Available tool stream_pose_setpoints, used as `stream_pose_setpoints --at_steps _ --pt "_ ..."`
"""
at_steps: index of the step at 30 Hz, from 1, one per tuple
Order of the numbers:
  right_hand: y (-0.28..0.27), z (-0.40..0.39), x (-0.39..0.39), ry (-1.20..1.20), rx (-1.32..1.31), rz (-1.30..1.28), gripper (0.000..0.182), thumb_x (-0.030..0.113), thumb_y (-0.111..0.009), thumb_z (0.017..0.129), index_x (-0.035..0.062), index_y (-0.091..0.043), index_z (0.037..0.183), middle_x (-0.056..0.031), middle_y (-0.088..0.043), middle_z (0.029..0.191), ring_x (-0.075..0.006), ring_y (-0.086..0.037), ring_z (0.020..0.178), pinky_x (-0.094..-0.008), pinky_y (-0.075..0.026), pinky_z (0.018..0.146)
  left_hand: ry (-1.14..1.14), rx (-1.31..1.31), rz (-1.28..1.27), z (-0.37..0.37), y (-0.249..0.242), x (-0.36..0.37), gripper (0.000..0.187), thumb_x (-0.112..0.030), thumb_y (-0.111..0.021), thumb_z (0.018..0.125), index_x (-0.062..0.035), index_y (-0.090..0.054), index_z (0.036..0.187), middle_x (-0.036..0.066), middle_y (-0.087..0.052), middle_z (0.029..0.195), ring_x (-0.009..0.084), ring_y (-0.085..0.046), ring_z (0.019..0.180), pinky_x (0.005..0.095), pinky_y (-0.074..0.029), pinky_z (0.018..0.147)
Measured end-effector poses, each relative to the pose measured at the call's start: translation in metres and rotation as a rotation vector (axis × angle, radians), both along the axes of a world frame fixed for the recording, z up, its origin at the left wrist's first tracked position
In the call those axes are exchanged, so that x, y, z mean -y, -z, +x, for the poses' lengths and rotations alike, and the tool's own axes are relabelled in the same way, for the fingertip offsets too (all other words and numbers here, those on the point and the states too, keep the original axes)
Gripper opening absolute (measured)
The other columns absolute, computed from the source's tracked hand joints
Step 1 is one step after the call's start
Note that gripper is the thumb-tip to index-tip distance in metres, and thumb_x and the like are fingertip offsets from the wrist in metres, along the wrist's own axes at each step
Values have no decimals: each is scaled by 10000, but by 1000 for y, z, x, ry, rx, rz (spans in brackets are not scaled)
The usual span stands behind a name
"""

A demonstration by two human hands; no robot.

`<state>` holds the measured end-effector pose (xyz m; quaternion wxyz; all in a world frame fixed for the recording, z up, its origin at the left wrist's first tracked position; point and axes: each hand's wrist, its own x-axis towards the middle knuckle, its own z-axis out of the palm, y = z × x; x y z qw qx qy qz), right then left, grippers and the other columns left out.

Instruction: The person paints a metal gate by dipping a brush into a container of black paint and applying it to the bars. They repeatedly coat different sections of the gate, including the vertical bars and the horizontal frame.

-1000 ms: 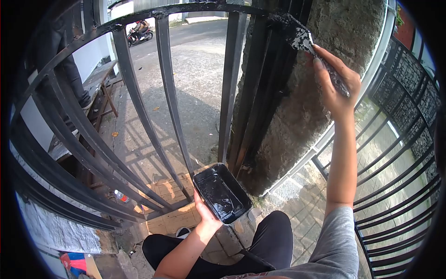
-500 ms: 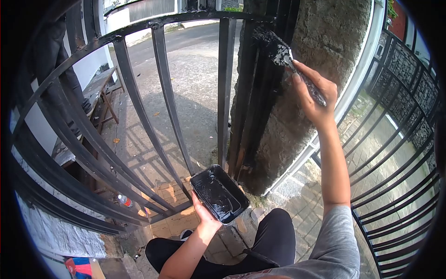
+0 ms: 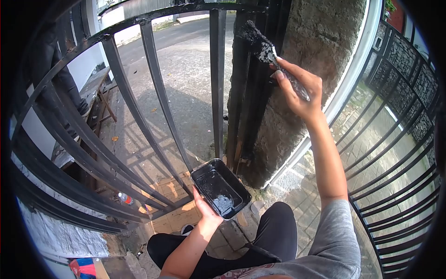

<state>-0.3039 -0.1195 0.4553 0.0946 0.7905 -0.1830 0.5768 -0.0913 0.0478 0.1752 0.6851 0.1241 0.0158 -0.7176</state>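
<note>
"Head view: what worries you?"
"The right hand (image 3: 299, 90) pinches the brush (image 3: 266, 51) near the pillar (image 3: 320, 56); overloading could drip paint (image 3: 223, 203) there, I'd judge. The left hand (image 3: 206, 212) grasps the tray (image 3: 235, 180), low by the gate (image 3: 217, 83); a tilt could spill it."

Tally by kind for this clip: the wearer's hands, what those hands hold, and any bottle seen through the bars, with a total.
Hands: 2 (left hand, right hand)
Brush: 1
Black tray: 1
Bottle: 1
Total: 5
</note>
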Motion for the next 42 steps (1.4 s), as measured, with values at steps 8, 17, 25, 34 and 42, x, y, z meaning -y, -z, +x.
stream_pose_setpoints --at_steps 8,17,25,34,42 --pt "67 -25 -19 -77 -2 400 237 65 -743 925 -19 -761 1146 -143 -787 932 -175 -768 819 -281 -590 768 1 -13 -44 3 -11 0 707 -676 -408 1017 -102 -621 1369 132 -691 1296 355 -682 1152 539 -554 1013" --pt "-26 4 32 -327 428 410 326 103 -717 989 -50 -687 1275 -152 -768 1034 -182 -750 902 -306 -616 829 39 -12 -45 -2 -19 -3 699 -671 -422 1013 -101 -624 1362 120 -687 1305 350 -676 1164 525 -546 1027" --pt "11 12 43 -694 639 666 378 168 -724 997 -97 -656 1258 -163 -721 891 -179 -689 721 -321 -604 632 17 35 -76 -2 -11 4 676 -647 -427 1018 -100 -623 1365 121 -684 1314 337 -670 1177 508 -542 1035" --pt "-5 49 77 -744 801 472 393 299 -678 1038 -78 -689 1148 -133 -711 859 -160 -670 703 -325 -594 631 51 50 -26 -10 -4 8 717 -654 -417 1006 -89 -589 1412 137 -661 1357 351 -657 1209 525 -531 1050" --pt "-23 48 70 -772 888 282 438 325 -649 1053 -102 -670 1150 -149 -720 849 -175 -664 662 -319 -569 608 110 11 -124 -14 -13 10 719 -659 -441 995 -88 -593 1405 135 -663 1344 354 -650 1216 533 -529 1052"
